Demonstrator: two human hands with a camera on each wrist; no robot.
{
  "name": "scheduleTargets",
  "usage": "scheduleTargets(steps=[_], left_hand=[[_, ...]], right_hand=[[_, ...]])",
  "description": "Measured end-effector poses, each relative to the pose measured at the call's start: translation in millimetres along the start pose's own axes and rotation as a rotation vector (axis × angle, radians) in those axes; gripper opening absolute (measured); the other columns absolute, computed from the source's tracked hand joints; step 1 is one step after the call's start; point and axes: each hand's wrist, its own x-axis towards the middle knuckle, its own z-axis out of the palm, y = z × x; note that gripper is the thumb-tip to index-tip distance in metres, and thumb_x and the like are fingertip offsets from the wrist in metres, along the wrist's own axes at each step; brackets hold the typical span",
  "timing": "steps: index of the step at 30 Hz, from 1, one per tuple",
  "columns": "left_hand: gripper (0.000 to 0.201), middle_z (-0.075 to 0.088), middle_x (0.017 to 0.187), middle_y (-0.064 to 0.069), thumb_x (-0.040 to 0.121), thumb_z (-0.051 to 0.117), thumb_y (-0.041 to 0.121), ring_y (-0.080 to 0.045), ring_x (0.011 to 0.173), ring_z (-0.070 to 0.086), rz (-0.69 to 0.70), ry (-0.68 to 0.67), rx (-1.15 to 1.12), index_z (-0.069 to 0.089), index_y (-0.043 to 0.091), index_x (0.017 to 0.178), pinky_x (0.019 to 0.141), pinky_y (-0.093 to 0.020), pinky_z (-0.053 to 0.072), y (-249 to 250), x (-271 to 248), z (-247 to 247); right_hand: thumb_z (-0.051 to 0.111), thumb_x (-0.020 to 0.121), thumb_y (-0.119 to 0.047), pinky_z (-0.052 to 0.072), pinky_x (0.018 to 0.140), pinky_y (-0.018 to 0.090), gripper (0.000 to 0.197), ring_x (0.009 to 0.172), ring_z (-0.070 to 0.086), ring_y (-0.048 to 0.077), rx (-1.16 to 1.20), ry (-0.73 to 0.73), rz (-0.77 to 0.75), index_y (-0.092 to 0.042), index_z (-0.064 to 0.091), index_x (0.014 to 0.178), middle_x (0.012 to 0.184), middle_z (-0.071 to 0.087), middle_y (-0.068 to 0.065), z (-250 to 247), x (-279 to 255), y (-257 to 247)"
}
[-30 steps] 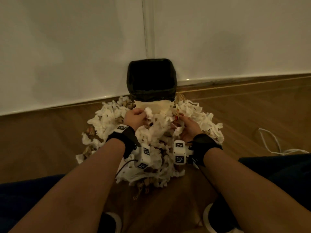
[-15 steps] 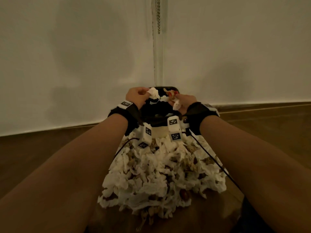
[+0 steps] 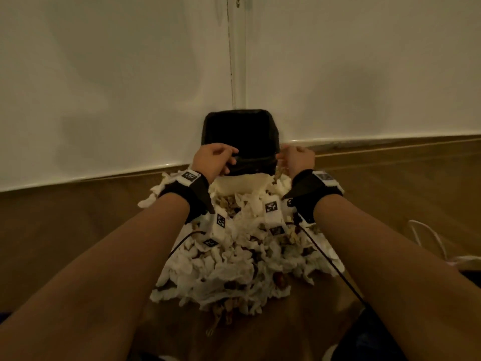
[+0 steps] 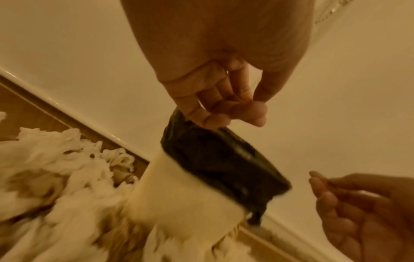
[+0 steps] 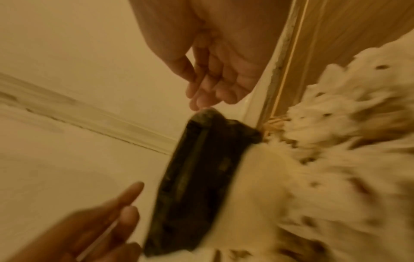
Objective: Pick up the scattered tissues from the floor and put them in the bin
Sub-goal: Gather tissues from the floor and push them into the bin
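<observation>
Head view: left hand (image 3: pixel 213 160) and right hand (image 3: pixel 296 157) flank the bin (image 3: pixel 240 134) rim, fingers loosely curled, empty — tissues (image 3: pixel 234 259) heaped on the floor before it; next grab should gather a compact wad, clearing the rim.

Both hands (image 3: pixel 253 158) loosely curled, empty.

Bin (image 3: pixel 240 131) interior too dark (contents hidden).
</observation>
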Motion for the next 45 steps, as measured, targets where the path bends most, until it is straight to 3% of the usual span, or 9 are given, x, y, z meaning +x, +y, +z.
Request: scheduleTargets(steps=[5, 9, 17, 24, 30, 36, 40, 43, 45], left_hand=[[0.020, 0.068, 0.078, 0.000, 0.092, 0.052, 0.023, -0.019, 0.068, 0.064, -0.002, -0.111, 0.255, 0.070, 0.014, 0.096, 0.065, -0.028, 0.054, -47, -36, 31], [0.020, 0.067, 0.100, -0.002, 0.091, 0.050, 0.016, -0.019, 0.086, 0.061, 0.040, -0.221, 0.588, 0.069, 0.021, 0.098, 0.072, -0.026, 0.048, -78, -47, 58], [0.039, 0.028, 0.138, -0.008, 0.086, 0.061, 0.020, -0.033, 0.121, 0.041, 0.064, -0.376, 0.873, 0.051, 0.027, 0.123, 0.093, -0.041, 0.047, -118, -53, 112], [0.043, 0.032, 0.145, -0.013, 0.096, 0.046, 0.025, -0.034, 0.120, 0.045, 0.132, -0.499, 1.067, 0.038, 0.025, 0.138, 0.098, -0.040, 0.043, -134, -48, 131], [0.036, 0.054, 0.129, -0.018, 0.096, 0.044, 0.008, -0.032, 0.115, 0.054, 0.078, -0.430, 0.952, 0.051, 0.008, 0.131, 0.095, -0.037, 0.043, -122, -47, 120], [0.041, 0.054, 0.131, -0.017, 0.098, 0.043, 0.012, -0.030, 0.116, 0.053, 0.119, -0.333, 0.872, 0.041, 0.015, 0.139, 0.092, -0.033, 0.042, -94, -43, 95], [0.035, 0.054, 0.128, -0.017, 0.097, 0.039, 0.007, -0.031, 0.115, 0.052, 0.179, -0.279, 0.896, 0.053, 0.012, 0.129, 0.095, -0.034, 0.041, -69, -36, 68], [0.042, 0.037, 0.143, -0.017, 0.097, 0.045, 0.016, -0.032, 0.126, 0.043, 0.146, -0.239, 0.779, 0.041, 0.011, 0.138, 0.102, -0.034, 0.036, -42, -29, 44], [0.075, 0.018, 0.153, -0.015, 0.086, 0.066, 0.025, -0.033, 0.134, 0.034, 0.147, -0.326, 0.805, 0.023, 0.014, 0.147, 0.107, -0.037, 0.033, -22, -26, 26]], right_hand=[[0.050, 0.093, -0.026, 0.049, 0.072, 0.030, 0.024, 0.084, 0.063, 0.026, -0.455, 0.033, -0.025, -0.009, 0.066, 0.099, 0.095, 0.069, 0.012, -32, -25, 67], [0.051, 0.092, -0.029, 0.048, 0.076, 0.034, 0.025, 0.098, 0.060, 0.031, -0.782, 0.033, -0.012, -0.014, 0.056, 0.111, 0.108, 0.064, 0.011, -51, -39, 104], [0.054, 0.091, -0.036, 0.038, 0.097, 0.043, 0.053, 0.127, 0.031, 0.039, -1.385, -0.178, -0.062, -0.014, 0.035, 0.135, 0.137, 0.034, 0.016, -68, -49, 157], [0.046, 0.097, -0.023, 0.035, 0.105, 0.050, 0.035, 0.134, 0.022, 0.046, -1.393, -0.281, -0.018, -0.027, 0.046, 0.132, 0.149, 0.017, 0.020, -66, -43, 174], [0.052, 0.093, -0.020, 0.041, 0.101, 0.043, 0.026, 0.117, 0.046, 0.037, -1.251, -0.235, -0.083, -0.010, 0.062, 0.114, 0.125, 0.051, 0.017, -74, -32, 171], [0.067, 0.084, -0.021, 0.048, 0.080, 0.029, 0.018, 0.099, 0.061, 0.026, -0.745, -0.056, -0.094, -0.014, 0.066, 0.101, 0.110, 0.064, 0.011, -72, -31, 145], [0.071, 0.081, -0.018, 0.054, 0.088, 0.039, 0.016, 0.097, 0.066, 0.025, -0.469, -0.065, -0.126, -0.013, 0.068, 0.096, 0.104, 0.068, 0.009, -56, -34, 105], [0.074, 0.079, -0.018, 0.049, 0.066, 0.010, 0.021, 0.088, 0.065, 0.011, -0.408, -0.065, -0.246, -0.014, 0.070, 0.098, 0.096, 0.065, 0.001, -41, -35, 69], [0.075, 0.077, -0.024, 0.042, 0.055, 0.003, 0.029, 0.080, 0.061, 0.007, -0.433, -0.071, -0.328, -0.018, 0.069, 0.104, 0.101, 0.062, 0.001, -30, -36, 45]])
